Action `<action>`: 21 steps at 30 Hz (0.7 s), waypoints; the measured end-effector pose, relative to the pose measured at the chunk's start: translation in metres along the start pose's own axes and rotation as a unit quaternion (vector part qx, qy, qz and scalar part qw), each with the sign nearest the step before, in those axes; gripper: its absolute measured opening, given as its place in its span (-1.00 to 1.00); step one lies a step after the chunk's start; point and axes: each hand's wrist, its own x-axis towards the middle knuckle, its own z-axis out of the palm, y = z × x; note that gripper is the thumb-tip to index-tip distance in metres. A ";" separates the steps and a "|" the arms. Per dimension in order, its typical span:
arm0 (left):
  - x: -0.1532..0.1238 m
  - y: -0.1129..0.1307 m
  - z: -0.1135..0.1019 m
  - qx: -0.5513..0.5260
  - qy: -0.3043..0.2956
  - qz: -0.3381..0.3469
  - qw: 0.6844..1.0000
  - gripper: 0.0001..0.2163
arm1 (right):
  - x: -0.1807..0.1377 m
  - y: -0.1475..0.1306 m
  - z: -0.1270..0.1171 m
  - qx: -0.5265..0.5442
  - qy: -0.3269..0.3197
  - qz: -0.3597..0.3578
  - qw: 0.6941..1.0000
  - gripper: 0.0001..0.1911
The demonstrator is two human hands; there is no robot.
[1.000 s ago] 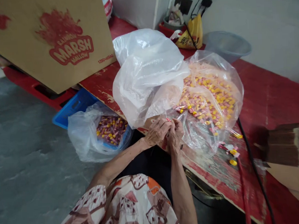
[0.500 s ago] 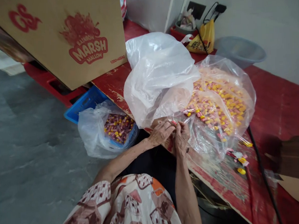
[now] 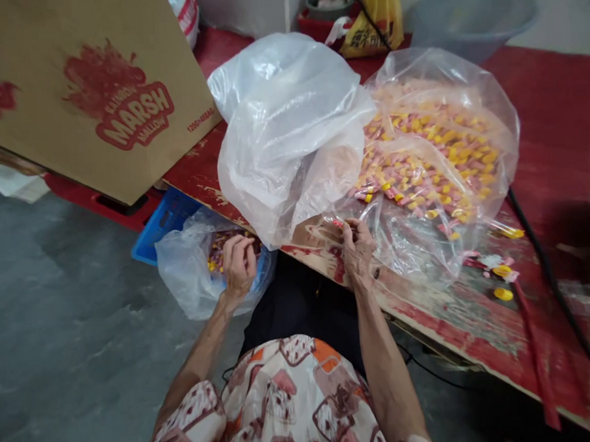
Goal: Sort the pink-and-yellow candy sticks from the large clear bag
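Observation:
My left hand is over the blue crate at the lower left, its fingers curled; anything in them is hidden. Below it, a clear plastic bag lines the crate and holds many small dark-pink pieces with yellow ends. My right hand rests by the table's front edge with thumb and fingers pinched together. At its fingertips shows a small red-and-pink piece, too small to make out fully. Just beyond lies a large clear bag full of pink pieces with yellow ends.
A white plastic bag bulges on the red table. The printed carton stands at left above the blue crate. Loose yellow caps, a black cable and a grey basin are at right.
My left hand has left the right hand's side and moved left and down to the blue crate. My right hand stays by the table edge. The view has shifted.

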 end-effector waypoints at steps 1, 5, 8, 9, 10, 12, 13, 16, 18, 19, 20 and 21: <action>0.008 0.010 0.008 -0.034 0.001 0.035 0.999 -0.75 | 0.000 -0.001 0.000 0.001 -0.001 0.001 1.000 -0.60; 0.051 0.051 0.061 -0.143 -0.050 0.126 0.980 -0.68 | -0.001 -0.003 0.000 -0.001 0.006 -0.006 1.000 -0.63; 0.080 0.049 0.100 -0.163 -0.078 0.083 0.980 -0.67 | 0.000 -0.002 0.002 0.000 0.009 -0.021 1.000 -0.63; 0.088 0.040 0.108 -0.161 -0.085 0.048 0.982 -0.67 | 0.001 -0.001 0.003 0.001 0.009 -0.026 1.000 -0.63; 0.095 0.027 0.113 -0.153 -0.090 0.000 0.984 -0.69 | 0.001 0.001 0.004 0.002 0.009 -0.031 0.999 -0.63; 0.107 -0.001 0.114 -0.129 -0.089 -0.106 0.982 -0.72 | 0.002 0.003 0.006 0.004 0.011 -0.039 0.999 -0.64; 0.112 -0.013 0.111 -0.115 -0.085 -0.146 0.979 -0.74 | 0.002 0.004 0.006 0.006 0.011 -0.041 0.999 -0.64; 0.120 -0.031 0.098 -0.079 -0.093 -0.176 0.977 -0.77 | 0.003 0.005 0.006 0.008 0.013 -0.043 0.999 -0.65; 0.118 -0.024 0.094 -0.063 -0.130 -0.136 0.980 -0.75 | 0.002 0.006 0.006 0.003 0.025 -0.049 0.998 -0.67; 0.116 -0.016 0.095 -0.052 -0.153 -0.105 0.981 -0.75 | 0.002 0.006 0.006 -0.002 0.035 -0.056 0.998 -0.68; 0.113 -0.007 0.098 -0.036 -0.176 -0.071 0.981 -0.75 | 0.001 0.006 0.006 -0.008 0.046 -0.066 0.997 -0.68; 0.112 0.002 0.101 -0.016 -0.198 -0.039 0.979 -0.76 | 0.001 0.007 0.007 -0.018 0.055 -0.077 0.995 -0.68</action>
